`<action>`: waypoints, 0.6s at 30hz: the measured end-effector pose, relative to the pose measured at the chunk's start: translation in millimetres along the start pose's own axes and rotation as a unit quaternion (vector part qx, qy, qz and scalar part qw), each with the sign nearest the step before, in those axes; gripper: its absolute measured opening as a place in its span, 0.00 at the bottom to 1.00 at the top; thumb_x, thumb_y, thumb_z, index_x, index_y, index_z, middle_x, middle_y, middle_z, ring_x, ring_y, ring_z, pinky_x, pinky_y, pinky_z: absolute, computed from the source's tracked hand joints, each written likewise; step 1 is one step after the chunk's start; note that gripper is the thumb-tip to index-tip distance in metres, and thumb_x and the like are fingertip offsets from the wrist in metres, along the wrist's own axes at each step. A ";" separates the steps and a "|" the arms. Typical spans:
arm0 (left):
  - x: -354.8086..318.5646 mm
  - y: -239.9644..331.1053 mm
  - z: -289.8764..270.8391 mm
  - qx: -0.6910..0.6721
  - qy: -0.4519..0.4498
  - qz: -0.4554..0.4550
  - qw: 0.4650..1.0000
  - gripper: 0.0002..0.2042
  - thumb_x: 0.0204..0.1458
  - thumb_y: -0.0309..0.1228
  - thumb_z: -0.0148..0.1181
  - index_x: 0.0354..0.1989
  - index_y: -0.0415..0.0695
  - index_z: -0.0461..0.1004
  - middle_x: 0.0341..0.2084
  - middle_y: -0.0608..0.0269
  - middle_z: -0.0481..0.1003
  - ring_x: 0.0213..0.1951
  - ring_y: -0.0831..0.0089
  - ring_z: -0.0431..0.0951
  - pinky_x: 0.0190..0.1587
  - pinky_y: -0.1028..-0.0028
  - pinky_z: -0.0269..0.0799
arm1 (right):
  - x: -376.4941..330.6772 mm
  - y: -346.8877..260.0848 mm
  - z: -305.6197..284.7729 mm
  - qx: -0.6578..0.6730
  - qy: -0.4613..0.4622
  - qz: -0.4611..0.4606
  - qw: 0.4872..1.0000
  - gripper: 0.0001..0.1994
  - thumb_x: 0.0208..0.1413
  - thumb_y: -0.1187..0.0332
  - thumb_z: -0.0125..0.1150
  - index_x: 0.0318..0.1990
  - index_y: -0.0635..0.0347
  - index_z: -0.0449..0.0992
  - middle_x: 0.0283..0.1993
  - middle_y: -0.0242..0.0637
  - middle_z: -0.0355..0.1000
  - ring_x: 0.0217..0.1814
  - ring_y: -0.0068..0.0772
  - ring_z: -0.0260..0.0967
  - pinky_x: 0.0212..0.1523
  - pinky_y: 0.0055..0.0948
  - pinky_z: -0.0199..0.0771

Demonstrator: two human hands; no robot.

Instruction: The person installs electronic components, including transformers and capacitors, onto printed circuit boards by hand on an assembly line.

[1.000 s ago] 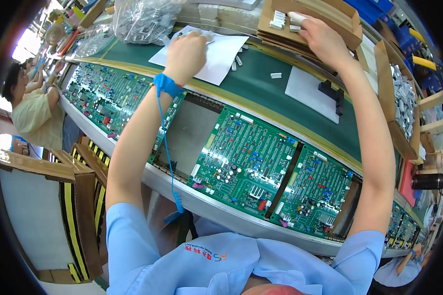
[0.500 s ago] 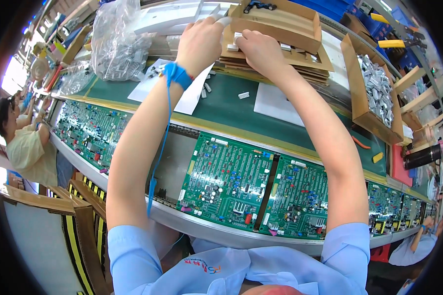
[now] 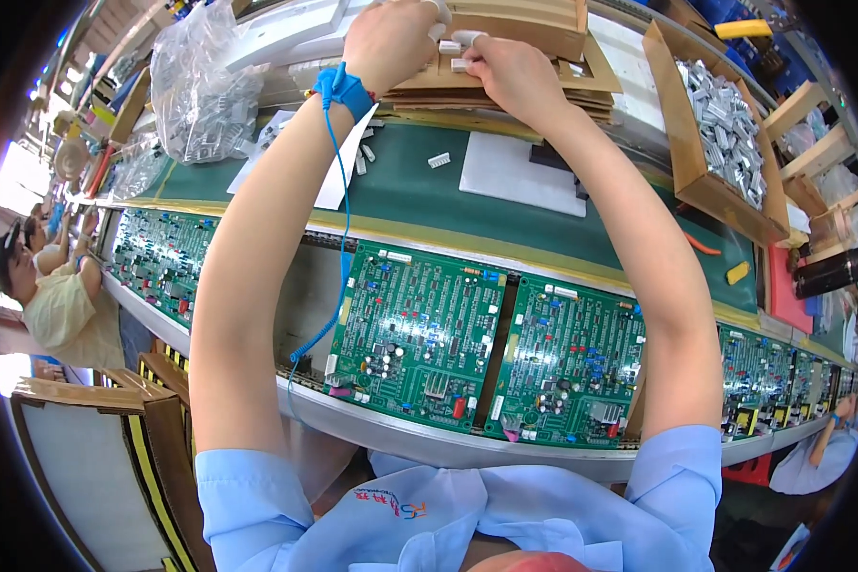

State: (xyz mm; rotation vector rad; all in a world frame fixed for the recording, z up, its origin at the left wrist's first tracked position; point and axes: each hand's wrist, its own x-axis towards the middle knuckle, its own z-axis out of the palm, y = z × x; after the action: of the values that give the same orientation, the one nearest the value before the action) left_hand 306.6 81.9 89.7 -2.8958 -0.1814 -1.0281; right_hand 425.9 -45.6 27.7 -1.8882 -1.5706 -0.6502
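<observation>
My left hand (image 3: 391,43), with a blue wrist strap (image 3: 343,93) and its cord, reaches to the far side of the bench. Its fingers are curled, and their tips are partly cut off by the upper edge; anything in them is hidden. Close beside it, my right hand (image 3: 520,78) pinches a small white connector (image 3: 460,66) over stacked cardboard (image 3: 505,98). Another white connector (image 3: 450,47) lies just beyond it. White covers sit on some fingertips. Below my arms, green circuit boards (image 3: 415,334) full of components stand in a row on the rail.
At right stands a cardboard box (image 3: 672,143) with many grey-white parts. A clear bag (image 3: 210,114) of parts is at left. A loose connector (image 3: 439,160) and white sheet (image 3: 515,176) lie on the green mat (image 3: 400,186). Co-workers sit along the line, one (image 3: 71,305) at left.
The view has shifted, so boards and bench sit further left. Both hands appear higher in the picture, still side by side at the cardboard. The strap's cord has swung right.
</observation>
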 end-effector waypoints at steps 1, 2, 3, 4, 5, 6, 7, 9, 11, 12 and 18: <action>-3.1 1.3 0.2 0.000 -0.005 0.000 1.000 0.08 0.50 0.31 0.55 0.32 0.45 0.80 0.31 0.49 0.78 0.37 0.52 0.78 0.42 0.59 0.72 | 1.4 -3.1 -3.0 -0.007 -0.011 0.022 1.000 0.05 0.51 0.70 0.59 0.33 0.62 0.73 0.34 0.44 0.75 0.40 0.50 0.73 0.38 0.46 0.73; -6.3 1.9 0.5 -0.056 -0.039 0.003 0.998 0.09 0.51 0.33 0.56 0.33 0.44 0.80 0.31 0.49 0.78 0.37 0.52 0.78 0.41 0.59 0.72 | -0.2 -1.8 -11.4 -0.026 -0.036 0.022 0.999 0.08 0.51 0.68 0.60 0.36 0.61 0.74 0.35 0.46 0.75 0.40 0.51 0.73 0.39 0.47 0.73; -4.5 9.2 -2.4 -0.115 -0.073 0.011 0.991 0.10 0.51 0.35 0.56 0.33 0.44 0.81 0.30 0.48 0.78 0.37 0.51 0.78 0.41 0.59 0.72 | -3.7 8.4 -13.4 0.014 0.019 0.009 1.000 0.11 0.52 0.65 0.60 0.43 0.56 0.76 0.36 0.43 0.76 0.40 0.50 0.73 0.39 0.44 0.72; -3.9 13.1 -3.5 -0.105 -0.113 -0.009 0.988 0.12 0.52 0.37 0.58 0.36 0.44 0.81 0.32 0.48 0.78 0.38 0.51 0.78 0.41 0.59 0.72 | -5.5 18.6 -19.7 0.005 0.011 0.030 0.999 0.12 0.53 0.64 0.59 0.45 0.55 0.76 0.37 0.44 0.76 0.41 0.49 0.73 0.41 0.43 0.72; -2.4 15.8 -3.4 -0.112 -0.119 -0.008 0.987 0.12 0.52 0.37 0.58 0.36 0.44 0.81 0.32 0.48 0.78 0.38 0.51 0.78 0.41 0.59 0.72 | -7.7 29.7 -26.9 -0.006 0.002 0.052 0.999 0.13 0.54 0.63 0.59 0.47 0.53 0.76 0.38 0.44 0.76 0.43 0.49 0.73 0.42 0.43 0.73; -4.4 14.5 0.0 -0.085 -0.139 0.010 0.987 0.11 0.52 0.37 0.58 0.36 0.44 0.81 0.31 0.48 0.78 0.38 0.51 0.78 0.41 0.59 0.72 | -10.4 18.5 -40.0 0.050 0.100 0.013 0.994 0.08 0.52 0.71 0.57 0.38 0.61 0.79 0.36 0.46 0.77 0.39 0.48 0.75 0.40 0.39 0.74; -6.2 11.8 2.5 -0.053 -0.155 0.028 0.986 0.11 0.52 0.36 0.58 0.35 0.44 0.81 0.31 0.49 0.78 0.38 0.51 0.78 0.41 0.59 0.72 | -15.0 20.8 -50.1 0.024 0.085 0.021 0.996 0.10 0.55 0.68 0.57 0.42 0.58 0.78 0.39 0.42 0.77 0.42 0.48 0.74 0.41 0.39 0.74; -7.3 4.1 12.3 -0.078 -0.145 0.040 0.986 0.10 0.51 0.35 0.59 0.33 0.42 0.81 0.31 0.47 0.78 0.37 0.51 0.78 0.42 0.60 0.72 | -30.0 19.9 -72.1 0.020 0.056 0.027 0.998 0.09 0.54 0.69 0.58 0.41 0.57 0.79 0.39 0.41 0.78 0.41 0.46 0.75 0.41 0.38 0.74; -7.8 1.5 13.4 -0.111 -0.153 -0.027 0.982 0.10 0.49 0.34 0.60 0.30 0.40 0.79 0.30 0.44 0.78 0.37 0.51 0.78 0.42 0.60 0.72 | -47.2 19.4 -84.9 0.000 0.038 0.012 0.999 0.08 0.54 0.69 0.58 0.40 0.57 0.79 0.39 0.41 0.78 0.41 0.46 0.75 0.41 0.37 0.74; -7.4 4.8 9.4 -0.104 -0.124 -0.021 0.987 0.10 0.48 0.34 0.61 0.29 0.38 0.77 0.28 0.45 0.78 0.35 0.54 0.79 0.38 0.63 0.73 | -55.3 16.9 -92.4 -0.020 0.025 -0.006 0.999 0.07 0.53 0.70 0.59 0.39 0.57 0.79 0.38 0.41 0.78 0.40 0.46 0.75 0.40 0.37 0.74; 24.7 29.3 -50.5 -0.214 -0.031 0.037 0.976 0.08 0.49 0.31 0.64 0.31 0.39 0.76 0.23 0.58 0.77 0.26 0.73 0.77 0.32 0.71 0.73 | -91.7 10.1 -118.7 -0.051 -0.029 0.034 0.998 0.06 0.54 0.71 0.58 0.37 0.58 0.79 0.38 0.41 0.78 0.40 0.44 0.75 0.40 0.35 0.74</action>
State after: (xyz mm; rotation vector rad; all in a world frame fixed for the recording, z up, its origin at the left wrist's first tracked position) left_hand 298.0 50.0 143.9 -3.2842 0.1682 -1.0803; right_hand 419.4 -194.6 46.2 -2.0428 -1.5285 -0.6613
